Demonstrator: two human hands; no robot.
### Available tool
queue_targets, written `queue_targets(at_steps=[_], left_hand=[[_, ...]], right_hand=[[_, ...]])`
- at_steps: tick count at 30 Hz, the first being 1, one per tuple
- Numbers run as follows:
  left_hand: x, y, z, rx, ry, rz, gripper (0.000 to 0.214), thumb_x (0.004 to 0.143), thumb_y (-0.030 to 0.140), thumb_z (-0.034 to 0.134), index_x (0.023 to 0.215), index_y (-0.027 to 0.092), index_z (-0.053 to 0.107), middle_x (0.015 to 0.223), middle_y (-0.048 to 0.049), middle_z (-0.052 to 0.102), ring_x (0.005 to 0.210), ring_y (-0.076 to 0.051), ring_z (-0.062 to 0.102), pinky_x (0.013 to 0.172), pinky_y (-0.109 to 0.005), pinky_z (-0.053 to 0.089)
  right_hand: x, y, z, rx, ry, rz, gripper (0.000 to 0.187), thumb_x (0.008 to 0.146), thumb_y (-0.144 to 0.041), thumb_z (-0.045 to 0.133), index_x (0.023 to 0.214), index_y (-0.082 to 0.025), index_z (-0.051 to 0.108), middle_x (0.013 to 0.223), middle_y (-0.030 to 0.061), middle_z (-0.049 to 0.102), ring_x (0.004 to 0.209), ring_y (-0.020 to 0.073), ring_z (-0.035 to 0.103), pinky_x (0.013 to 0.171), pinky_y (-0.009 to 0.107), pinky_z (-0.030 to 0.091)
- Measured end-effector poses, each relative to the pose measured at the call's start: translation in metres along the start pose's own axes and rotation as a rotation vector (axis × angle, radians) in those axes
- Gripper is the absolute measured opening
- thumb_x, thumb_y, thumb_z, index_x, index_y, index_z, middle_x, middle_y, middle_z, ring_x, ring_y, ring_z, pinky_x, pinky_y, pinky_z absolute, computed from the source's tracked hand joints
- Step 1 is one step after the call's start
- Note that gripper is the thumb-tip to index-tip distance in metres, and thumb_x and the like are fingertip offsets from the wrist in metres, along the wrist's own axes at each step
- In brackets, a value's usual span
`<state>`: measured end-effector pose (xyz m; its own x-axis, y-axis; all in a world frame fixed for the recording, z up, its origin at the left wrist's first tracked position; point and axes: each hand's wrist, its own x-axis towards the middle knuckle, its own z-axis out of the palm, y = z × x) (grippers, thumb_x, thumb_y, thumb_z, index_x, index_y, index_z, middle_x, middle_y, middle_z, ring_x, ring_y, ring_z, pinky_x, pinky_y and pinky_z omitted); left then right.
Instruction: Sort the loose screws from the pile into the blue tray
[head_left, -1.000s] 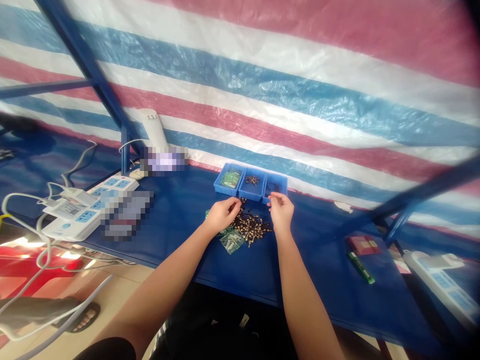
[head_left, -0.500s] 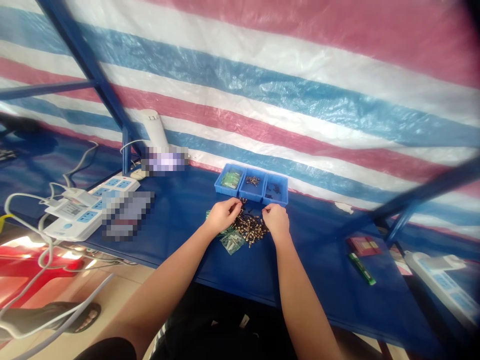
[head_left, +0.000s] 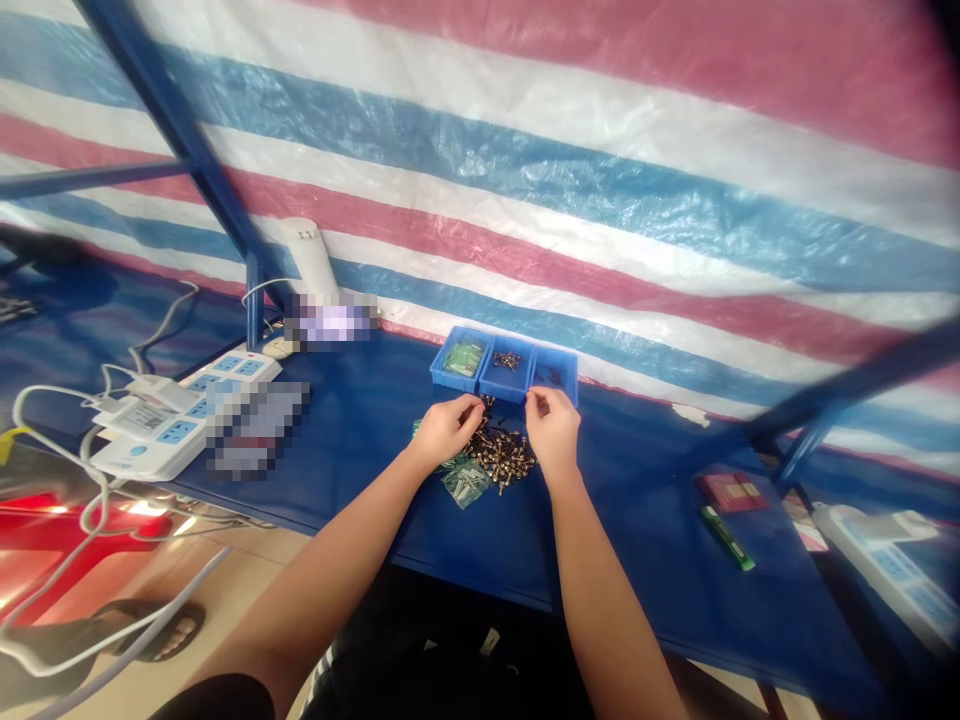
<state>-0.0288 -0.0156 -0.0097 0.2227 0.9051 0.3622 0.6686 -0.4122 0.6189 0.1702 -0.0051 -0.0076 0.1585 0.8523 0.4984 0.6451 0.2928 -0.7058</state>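
Observation:
A pile of brass-coloured and dark screws (head_left: 506,458) lies on the blue table in front of me. At its left edge my left hand (head_left: 448,428) is pinched closed; what its fingertips hold is too small to make out. My right hand (head_left: 553,428) is closed too, its fingertips at the front of the right compartment of a blue three-part bin (head_left: 480,382). The bin holds green packets (head_left: 463,357) on the left, a few brass screws (head_left: 507,361) in the middle and dark screws (head_left: 551,375) on the right. A clear bag of silvery pieces (head_left: 466,482) lies beside the pile.
Power strips stand at the left (head_left: 187,415) and far right (head_left: 889,565), with loose white cables on the left. A blurred-out flat object (head_left: 259,430) lies beside the left strip. A red box (head_left: 733,492) and a green box (head_left: 726,538) lie right. Striped sheeting (head_left: 562,200) hangs behind.
My right hand has risen from beside the pile toward the right compartment of the bin. My left hand has stayed at the pile.

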Motion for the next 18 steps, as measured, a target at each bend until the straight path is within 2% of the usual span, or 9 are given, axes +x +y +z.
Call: queue_targets(at_steps=[2,4,7,11,18], left_hand=[[0.000,0.000,0.000,-0.001,-0.005,0.004,0.028,0.095,0.038,0.042,0.098,0.021,0.065,0.077,-0.0011,0.069,0.065,-0.014,0.061,0.062,-0.023,0.042],[0.000,0.000,0.000,-0.006,-0.006,0.008,0.028,0.095,0.038,0.042,0.098,0.021,0.065,0.077,-0.0013,0.069,0.065,-0.014,0.061,0.062,-0.023,0.042],[0.000,-0.001,0.000,-0.006,-0.002,0.008,0.029,0.095,0.038,0.042,0.097,0.021,0.065,0.077,-0.0013,0.069,0.066,-0.015,0.062,0.063,-0.024,0.043],[0.001,-0.001,0.001,-0.002,0.002,0.009,0.029,0.095,0.039,0.042,0.098,0.021,0.065,0.078,-0.0018,0.070,0.068,-0.016,0.063,0.064,-0.024,0.043],[0.000,0.000,0.001,-0.011,0.000,0.001,0.027,0.095,0.037,0.043,0.098,0.022,0.065,0.080,-0.0013,0.070,0.070,-0.015,0.063,0.065,-0.024,0.044]], right_hand=[[0.001,0.002,-0.001,0.004,0.047,0.030,0.032,0.092,-0.028,0.044,0.113,-0.018,0.066,0.107,0.0109,0.067,0.085,0.0212,0.063,0.088,0.035,0.049],[0.001,0.005,0.000,-0.008,0.023,0.025,0.032,0.092,-0.026,0.044,0.113,-0.018,0.067,0.107,0.0104,0.068,0.086,0.0215,0.063,0.090,0.036,0.047],[-0.002,0.006,0.004,-0.035,-0.155,-0.035,0.028,0.090,-0.023,0.046,0.104,-0.020,0.070,0.098,0.0074,0.070,0.083,0.0200,0.063,0.088,0.033,0.048],[-0.009,0.005,0.013,-0.201,-0.373,-0.068,0.024,0.086,-0.023,0.056,0.103,-0.022,0.072,0.093,0.0068,0.069,0.090,0.0216,0.062,0.088,0.031,0.046],[-0.012,0.005,0.016,-0.335,-0.451,-0.085,0.019,0.089,-0.023,0.054,0.088,-0.022,0.074,0.089,0.0076,0.067,0.088,0.0209,0.060,0.085,0.029,0.044]])
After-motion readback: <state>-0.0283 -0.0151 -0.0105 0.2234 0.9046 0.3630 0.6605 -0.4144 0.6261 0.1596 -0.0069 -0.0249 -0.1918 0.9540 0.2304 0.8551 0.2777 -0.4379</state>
